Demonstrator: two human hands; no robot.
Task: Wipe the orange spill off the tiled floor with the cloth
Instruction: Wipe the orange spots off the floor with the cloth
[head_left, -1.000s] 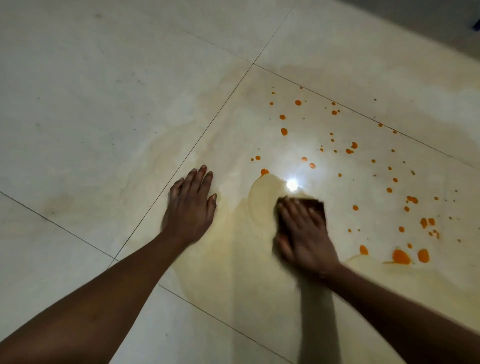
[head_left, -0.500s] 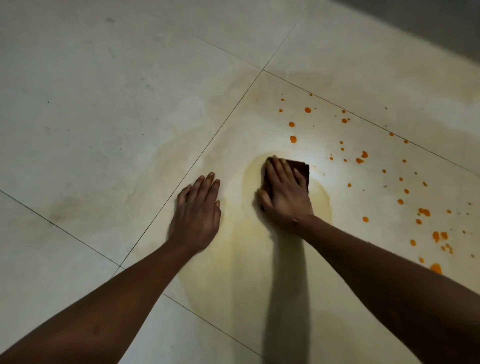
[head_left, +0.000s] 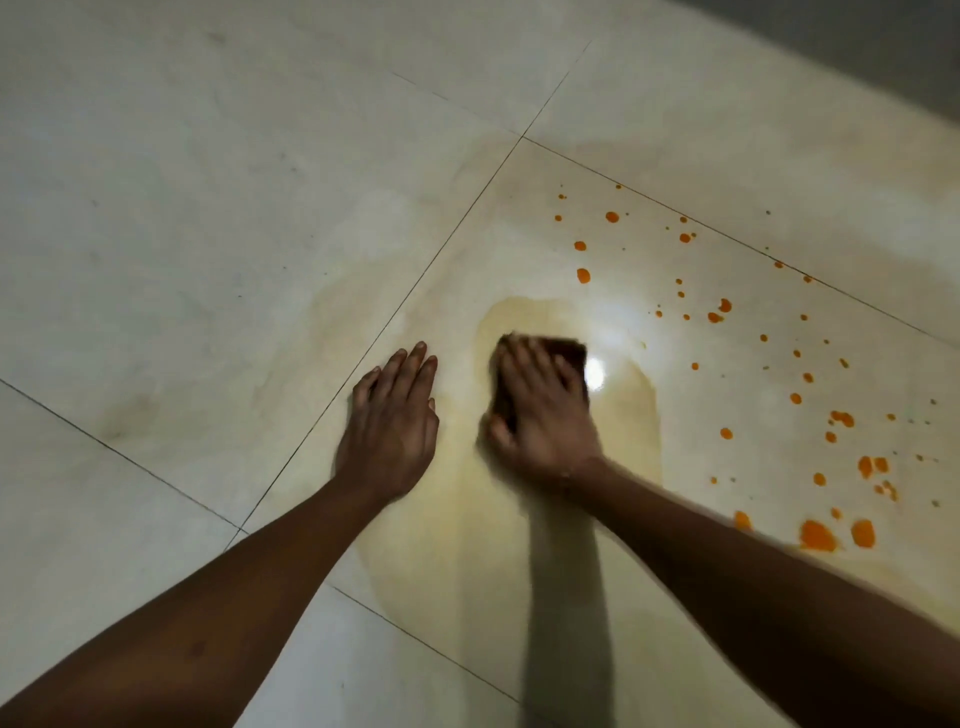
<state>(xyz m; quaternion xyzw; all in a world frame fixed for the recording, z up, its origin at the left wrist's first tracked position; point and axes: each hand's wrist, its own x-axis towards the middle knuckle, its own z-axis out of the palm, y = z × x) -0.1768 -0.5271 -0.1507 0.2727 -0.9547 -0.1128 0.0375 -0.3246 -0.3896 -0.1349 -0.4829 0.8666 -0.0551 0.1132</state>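
A dark brown folded cloth (head_left: 571, 353) lies on the pale tiled floor (head_left: 208, 208), mostly covered by my right hand (head_left: 540, 410), which presses flat on it with straight fingers and the thumb at its left edge. The hand and cloth are blurred. My left hand (head_left: 392, 421) rests flat on the floor just left of it, fingers straight. Orange drops (head_left: 583, 275) are scattered over the tile to the right and beyond the cloth, with bigger blobs (head_left: 818, 535) near my right forearm. A yellowish wet smear (head_left: 467, 545) spreads around and below the cloth.
Dark grout lines (head_left: 415, 280) cross the floor between large tiles. A bright light glare (head_left: 595, 371) reflects off the wet tile right of the cloth. A dark wall base (head_left: 883, 41) runs along the top right corner.
My right hand pushed the cloth away from me and to the left, then pulled it back toward me. The drops near the cloth's path are gone and the smear has grown. My left hand stayed put.
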